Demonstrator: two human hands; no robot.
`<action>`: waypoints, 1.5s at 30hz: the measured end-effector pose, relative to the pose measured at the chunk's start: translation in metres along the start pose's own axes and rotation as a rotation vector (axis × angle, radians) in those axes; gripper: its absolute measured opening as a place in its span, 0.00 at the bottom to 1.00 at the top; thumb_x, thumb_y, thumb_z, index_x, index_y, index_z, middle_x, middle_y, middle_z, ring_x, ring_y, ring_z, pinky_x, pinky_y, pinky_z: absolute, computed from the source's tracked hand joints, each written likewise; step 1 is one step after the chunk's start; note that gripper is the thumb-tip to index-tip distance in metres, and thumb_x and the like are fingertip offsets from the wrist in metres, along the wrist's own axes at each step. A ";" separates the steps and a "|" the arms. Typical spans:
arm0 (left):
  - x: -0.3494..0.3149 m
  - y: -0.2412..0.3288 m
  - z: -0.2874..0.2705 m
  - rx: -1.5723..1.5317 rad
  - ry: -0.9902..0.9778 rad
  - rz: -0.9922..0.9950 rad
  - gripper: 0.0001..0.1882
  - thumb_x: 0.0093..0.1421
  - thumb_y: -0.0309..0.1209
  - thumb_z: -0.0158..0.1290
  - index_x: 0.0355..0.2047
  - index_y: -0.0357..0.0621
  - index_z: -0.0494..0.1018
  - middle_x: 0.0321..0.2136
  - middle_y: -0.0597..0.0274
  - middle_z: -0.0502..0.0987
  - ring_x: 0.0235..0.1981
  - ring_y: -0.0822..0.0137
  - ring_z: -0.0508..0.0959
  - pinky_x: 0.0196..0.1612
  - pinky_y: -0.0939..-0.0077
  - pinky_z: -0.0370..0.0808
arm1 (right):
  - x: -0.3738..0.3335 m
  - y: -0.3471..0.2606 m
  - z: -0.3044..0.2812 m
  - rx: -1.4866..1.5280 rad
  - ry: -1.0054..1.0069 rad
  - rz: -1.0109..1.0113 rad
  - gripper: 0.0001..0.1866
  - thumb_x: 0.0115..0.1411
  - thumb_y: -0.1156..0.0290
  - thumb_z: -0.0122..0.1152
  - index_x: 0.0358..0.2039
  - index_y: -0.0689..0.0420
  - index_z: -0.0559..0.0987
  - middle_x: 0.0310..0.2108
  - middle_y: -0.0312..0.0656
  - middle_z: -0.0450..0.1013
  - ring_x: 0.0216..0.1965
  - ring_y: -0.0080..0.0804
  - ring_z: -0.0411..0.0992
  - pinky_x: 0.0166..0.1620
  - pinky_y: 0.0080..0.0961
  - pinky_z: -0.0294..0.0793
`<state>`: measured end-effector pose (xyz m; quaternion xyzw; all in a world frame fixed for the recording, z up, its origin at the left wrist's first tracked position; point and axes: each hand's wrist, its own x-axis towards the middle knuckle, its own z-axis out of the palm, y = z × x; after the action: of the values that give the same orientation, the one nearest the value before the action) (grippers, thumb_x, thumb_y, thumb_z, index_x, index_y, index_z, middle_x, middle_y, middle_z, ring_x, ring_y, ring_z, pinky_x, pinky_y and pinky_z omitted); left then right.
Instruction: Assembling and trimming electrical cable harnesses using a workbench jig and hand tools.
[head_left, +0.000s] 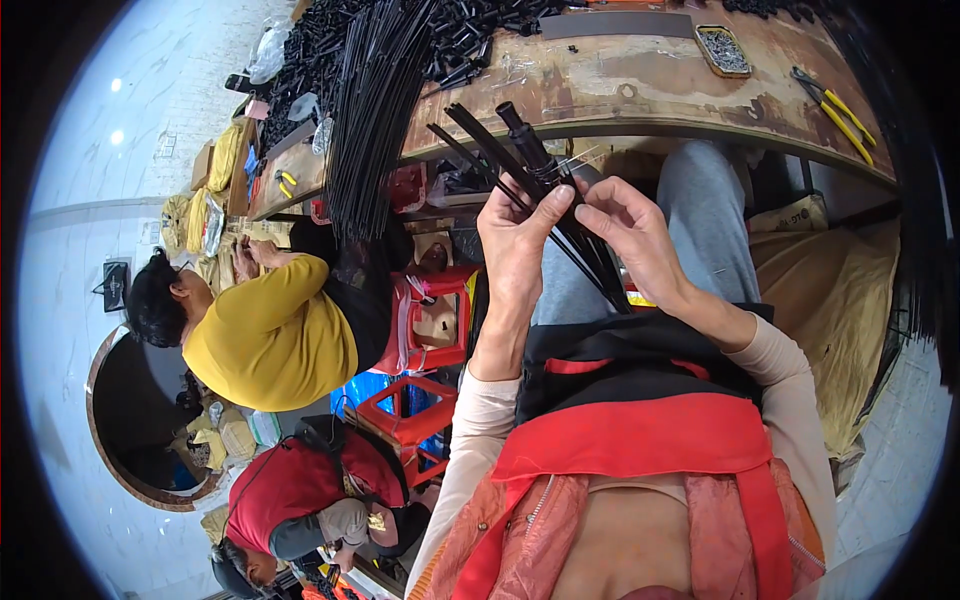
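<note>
My left hand point(520, 240) is closed around a bundle of thin black rods point(590, 262) that look like umbrella ribs. A stepped black plastic tube point(528, 140) stands out among their upper ends, tilted to the left. Against the bundle, my right hand point(630, 225) has its thumb and fingers pinched together; what lies between the fingertips is hidden. Fine pale wires point(585, 158) stick out beside the tube, just above the right fingers. The bundle's lower ends point down over my lap, in front of the black and red apron point(640, 440).
Ahead is a worn wooden table point(620, 95) with a tray of small metal pieces point(722, 52), yellow-handled pliers point(840, 115), a heap of black plastic parts point(310, 75) and hanging black rods point(370, 130). Two people sit left, in yellow point(270, 335) and red point(290, 490), near red stools point(410, 405).
</note>
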<state>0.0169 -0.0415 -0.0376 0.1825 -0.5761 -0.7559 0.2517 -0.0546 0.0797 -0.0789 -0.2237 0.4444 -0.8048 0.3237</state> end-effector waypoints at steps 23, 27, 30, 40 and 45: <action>0.015 0.009 0.015 0.242 -0.107 0.063 0.09 0.58 0.22 0.59 0.39 0.33 0.77 0.34 0.57 0.82 0.36 0.73 0.80 0.43 0.79 0.76 | 0.006 -0.012 -0.011 0.092 0.060 0.029 0.03 0.63 0.73 0.61 0.34 0.57 0.75 0.30 0.27 0.69 0.32 0.11 0.65 0.35 0.12 0.64; 0.016 0.005 0.013 0.123 -0.094 -0.030 0.11 0.55 0.20 0.61 0.39 0.35 0.77 0.34 0.55 0.82 0.37 0.70 0.81 0.43 0.77 0.77 | 0.001 -0.010 -0.014 0.054 0.062 0.005 0.04 0.63 0.73 0.61 0.34 0.57 0.74 0.30 0.26 0.68 0.32 0.10 0.64 0.35 0.12 0.63; 0.017 0.006 0.014 0.069 -0.082 -0.070 0.12 0.54 0.19 0.61 0.39 0.36 0.76 0.34 0.55 0.82 0.37 0.69 0.81 0.43 0.76 0.77 | 0.001 -0.013 -0.015 0.002 0.038 -0.001 0.04 0.62 0.73 0.61 0.33 0.57 0.74 0.30 0.27 0.68 0.33 0.11 0.64 0.37 0.12 0.65; 0.016 0.007 0.009 0.042 -0.099 -0.069 0.12 0.54 0.18 0.61 0.39 0.38 0.75 0.33 0.56 0.82 0.37 0.70 0.81 0.43 0.77 0.77 | 0.007 -0.013 -0.015 -0.123 0.012 -0.047 0.05 0.62 0.73 0.62 0.32 0.57 0.74 0.30 0.27 0.70 0.35 0.11 0.66 0.38 0.12 0.66; 0.007 0.011 0.018 0.177 -0.065 0.037 0.11 0.56 0.22 0.62 0.39 0.36 0.76 0.34 0.57 0.82 0.35 0.74 0.80 0.40 0.80 0.76 | 0.004 -0.016 -0.013 -0.100 0.018 0.009 0.05 0.62 0.71 0.61 0.33 0.56 0.74 0.29 0.26 0.70 0.33 0.10 0.65 0.35 0.12 0.64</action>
<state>0.0028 -0.0335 -0.0216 0.1689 -0.6518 -0.7028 0.2297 -0.0710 0.0903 -0.0714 -0.2302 0.4879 -0.7822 0.3118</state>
